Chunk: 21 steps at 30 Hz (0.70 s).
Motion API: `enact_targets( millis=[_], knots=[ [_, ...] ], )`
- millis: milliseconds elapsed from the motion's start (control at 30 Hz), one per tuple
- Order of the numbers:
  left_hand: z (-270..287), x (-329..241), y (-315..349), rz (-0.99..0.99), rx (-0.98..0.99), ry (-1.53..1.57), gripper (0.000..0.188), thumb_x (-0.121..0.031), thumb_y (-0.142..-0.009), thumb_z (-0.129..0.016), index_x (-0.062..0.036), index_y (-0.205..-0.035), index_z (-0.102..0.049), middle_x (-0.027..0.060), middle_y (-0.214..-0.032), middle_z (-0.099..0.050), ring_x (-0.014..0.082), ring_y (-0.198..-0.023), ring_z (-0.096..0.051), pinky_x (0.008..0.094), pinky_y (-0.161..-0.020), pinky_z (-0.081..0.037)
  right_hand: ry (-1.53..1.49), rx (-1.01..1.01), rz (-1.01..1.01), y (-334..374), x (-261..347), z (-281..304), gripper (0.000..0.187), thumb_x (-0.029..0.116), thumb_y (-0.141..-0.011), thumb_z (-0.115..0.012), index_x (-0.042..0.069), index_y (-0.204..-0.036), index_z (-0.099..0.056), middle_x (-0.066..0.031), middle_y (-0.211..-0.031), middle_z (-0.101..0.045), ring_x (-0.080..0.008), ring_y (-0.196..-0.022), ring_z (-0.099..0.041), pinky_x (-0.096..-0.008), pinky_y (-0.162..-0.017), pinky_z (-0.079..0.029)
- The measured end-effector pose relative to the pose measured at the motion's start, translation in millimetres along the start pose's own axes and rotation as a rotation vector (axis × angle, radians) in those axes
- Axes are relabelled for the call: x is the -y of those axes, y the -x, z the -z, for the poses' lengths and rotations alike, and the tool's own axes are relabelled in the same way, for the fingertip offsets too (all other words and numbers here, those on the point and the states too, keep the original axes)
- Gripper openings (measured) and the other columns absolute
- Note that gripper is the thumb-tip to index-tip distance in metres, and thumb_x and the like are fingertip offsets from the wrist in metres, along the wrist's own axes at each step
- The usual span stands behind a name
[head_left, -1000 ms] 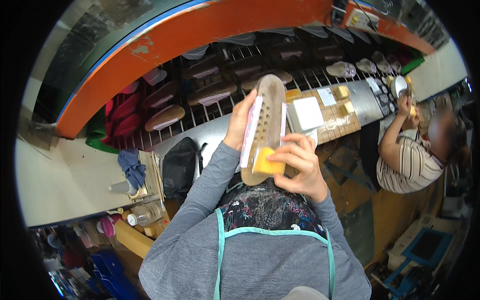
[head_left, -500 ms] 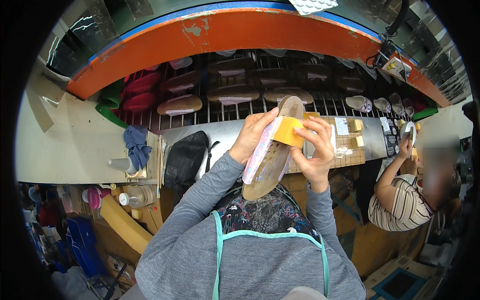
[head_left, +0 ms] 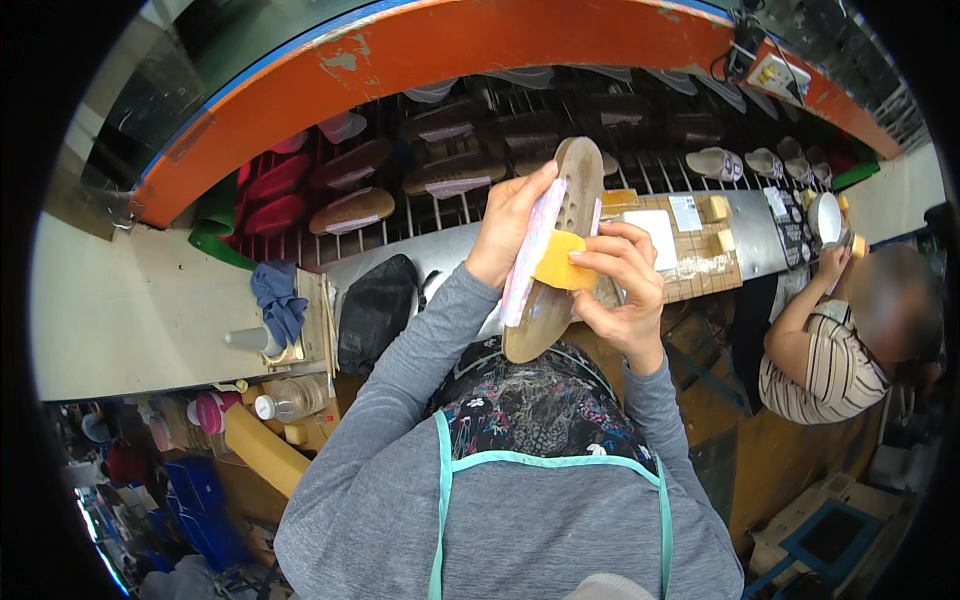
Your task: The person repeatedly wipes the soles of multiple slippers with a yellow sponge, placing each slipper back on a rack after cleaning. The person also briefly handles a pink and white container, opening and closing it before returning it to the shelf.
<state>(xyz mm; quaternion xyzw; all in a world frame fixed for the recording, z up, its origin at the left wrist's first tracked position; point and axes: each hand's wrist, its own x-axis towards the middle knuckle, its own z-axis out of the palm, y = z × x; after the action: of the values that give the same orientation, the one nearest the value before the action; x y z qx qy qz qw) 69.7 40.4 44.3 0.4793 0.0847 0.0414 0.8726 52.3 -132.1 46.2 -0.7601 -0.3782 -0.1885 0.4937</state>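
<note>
A brown, sole-shaped shoe last [head_left: 538, 325] with several small holes stands tilted before my chest, its toe end pointing away. My left hand [head_left: 503, 230] is closed round its left side, over a pale pink floral strip [head_left: 533, 240] that runs along that edge. More of the pink strip shows on the right edge. Across the middle of the last lies a yellow strip [head_left: 558, 262]. Its right end is pinched between the thumb and fingers of my right hand [head_left: 628, 285]. The underside of the last is hidden.
Ahead, a barred rack [head_left: 470, 205] under an orange beam [head_left: 420, 60] carries several brown and red lasts. A black mesh bag [head_left: 378, 310] lies at the left, beyond it a blue cloth [head_left: 280, 300]. Right are a gridded board [head_left: 690, 270] with yellow blocks and a person in stripes [head_left: 825, 370].
The last has tipped more upright and its near end has moved right and away. The yellow strip shows less of its width. My right hand still pinches its end; the whole view has turned slightly.
</note>
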Motion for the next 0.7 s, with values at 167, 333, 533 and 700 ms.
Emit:
enact_targets(
  millis=[167, 333, 533, 700],
  knots=[
    [-19, 1, -13, 0.018, -0.006, -0.003, 0.030, -0.032, -0.094, -0.063, -0.0062, -0.080, -0.067, -0.0022, -0.067, -0.061, 0.0047, -0.054, -0.053, 0.0195, -0.051, -0.042, -0.012, -0.011, -0.018, 17, 9, 9, 0.038, 0.007, -0.059, -0.070, 0.014, -0.096, -0.075, -0.0014, -0.100, -0.068, -0.0274, -0.111, -0.056, -0.0396, -0.097, -0.037],
    [-40, 3, -21, -0.001, -0.010, -0.013, 0.030, -0.033, -0.094, -0.064, -0.0053, -0.081, -0.068, -0.0020, -0.067, -0.062, 0.0056, -0.054, -0.053, 0.0201, -0.051, -0.043, -0.002, -0.024, -0.038, 35, 21, 18, 0.039, 0.006, -0.059, -0.070, 0.016, -0.096, -0.076, 0.0003, -0.099, -0.068, -0.0264, -0.111, -0.056, -0.0388, -0.097, -0.036],
    [-63, 6, -34, -0.092, 0.007, 0.008, 0.029, -0.033, -0.094, -0.063, -0.0080, -0.079, -0.066, -0.0031, -0.066, -0.060, 0.0055, -0.052, -0.051, 0.0206, -0.049, -0.041, 0.061, -0.076, -0.078, 57, 28, 33, 0.039, 0.006, -0.059, -0.070, 0.016, -0.096, -0.075, 0.0002, -0.097, -0.068, -0.0264, -0.109, -0.056, -0.0384, -0.097, -0.036],
    [-68, 11, -35, -0.453, 0.012, -0.004, 0.033, -0.035, -0.098, -0.057, -0.0054, -0.087, -0.066, 0.0002, -0.073, -0.065, 0.0081, -0.059, -0.059, 0.0226, -0.054, -0.047, 0.069, -0.180, -0.188, 68, 30, 38, 0.040, 0.010, -0.059, -0.074, 0.013, -0.099, -0.074, -0.0014, -0.096, -0.068, -0.0263, -0.109, -0.057, -0.0382, -0.096, -0.036]
  ],
)
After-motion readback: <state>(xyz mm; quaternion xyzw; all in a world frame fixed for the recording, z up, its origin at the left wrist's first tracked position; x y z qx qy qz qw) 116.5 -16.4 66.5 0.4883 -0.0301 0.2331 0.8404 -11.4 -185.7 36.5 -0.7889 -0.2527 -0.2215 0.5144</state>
